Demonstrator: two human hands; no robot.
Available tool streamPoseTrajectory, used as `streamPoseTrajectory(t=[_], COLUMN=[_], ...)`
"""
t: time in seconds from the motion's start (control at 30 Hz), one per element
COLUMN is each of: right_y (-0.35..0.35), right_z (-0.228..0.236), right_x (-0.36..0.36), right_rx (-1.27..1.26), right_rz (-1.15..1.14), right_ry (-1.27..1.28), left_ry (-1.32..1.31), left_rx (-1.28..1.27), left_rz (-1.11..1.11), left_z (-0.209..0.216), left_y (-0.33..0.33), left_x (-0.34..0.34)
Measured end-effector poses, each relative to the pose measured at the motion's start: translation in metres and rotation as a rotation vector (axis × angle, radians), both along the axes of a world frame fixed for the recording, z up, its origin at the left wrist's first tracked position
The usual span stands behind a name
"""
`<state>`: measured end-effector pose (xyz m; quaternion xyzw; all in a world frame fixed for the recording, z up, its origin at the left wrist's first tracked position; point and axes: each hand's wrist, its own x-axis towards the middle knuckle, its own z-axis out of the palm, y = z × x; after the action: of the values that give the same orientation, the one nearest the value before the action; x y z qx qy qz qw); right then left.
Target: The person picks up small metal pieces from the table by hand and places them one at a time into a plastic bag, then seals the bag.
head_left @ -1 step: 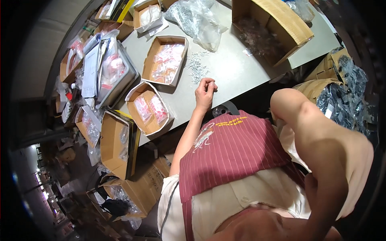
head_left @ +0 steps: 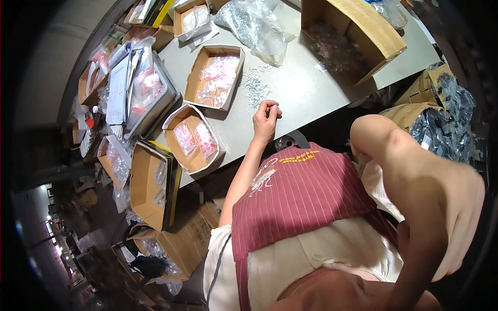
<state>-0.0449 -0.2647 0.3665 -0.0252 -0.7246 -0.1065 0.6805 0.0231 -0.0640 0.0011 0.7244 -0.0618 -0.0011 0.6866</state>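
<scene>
My left hand [head_left: 266, 118] rests at the table's front edge with its fingers curled together. Whatever those fingers may hold is hidden. Just beyond it lies a loose scatter of small, thin silvery pieces [head_left: 255, 85], too small to name. Close to the camera, my right hand [head_left: 452, 207] is raised at the right, off the table. Its long fingers look stretched out and point downward, though part of the hand is in shadow. To the left of the scatter, an open cardboard tray [head_left: 189, 79] holds several small clear-and-pink packets [head_left: 218, 73]. A second tray [head_left: 174, 150] nearer me holds similar packets.
A large open carton [head_left: 381, 31] with dark contents stands on the table [head_left: 311, 101] at far right. Clear plastic bags [head_left: 254, 28] lie at the back. A grey bin [head_left: 166, 101] with papers and bags sits left. Cartons [head_left: 189, 238] and black plastic-wrapped goods [head_left: 441, 129] flank me.
</scene>
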Motion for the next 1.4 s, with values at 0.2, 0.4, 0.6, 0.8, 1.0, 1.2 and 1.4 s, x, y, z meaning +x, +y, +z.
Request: streamPoseTrajectory(t=[0.2, 0.4, 0.6, 0.8, 1.0, 1.2, 1.4], right_y=[-0.051, -0.041, -0.037, -0.026, -0.026, -0.024, -0.017], right_z=[-0.01, -0.01, -0.009, -0.017, -0.012, -0.007, -0.007], right_x=[-0.002, 0.01, 0.01, 0.017, 0.012, 0.013, 0.018], right_rx=[-0.388, -0.416, -0.418, -0.429, -0.429, -0.448, -0.444], right_rz=[0.291, 0.371, 0.396, 0.459, 0.471, 0.491, 0.523], right_ry=[0.318, 0.336, 0.337, 0.34, 0.332, 0.335, 0.34], left_ry=[0.013, 0.021, -0.015, 0.016, 0.012, 0.005, -0.006], left_rx=[0.04, 0.025, 0.037, -0.016, 0.007, -0.007, -0.004], left_rz=[-0.012, 0.006, 0.008, 0.038, -0.008, -0.006, -0.005], left_z=[-0.002, -0.003, -0.004, -0.015, 0.001, 0.002, -0.004], left_y=[0.004, 0.009, 0.004, 0.013, 0.006, 0.005, 0.004], left_x=[0.0, -0.003, 0.001, -0.002, -0.001, 0.0, 0.001])
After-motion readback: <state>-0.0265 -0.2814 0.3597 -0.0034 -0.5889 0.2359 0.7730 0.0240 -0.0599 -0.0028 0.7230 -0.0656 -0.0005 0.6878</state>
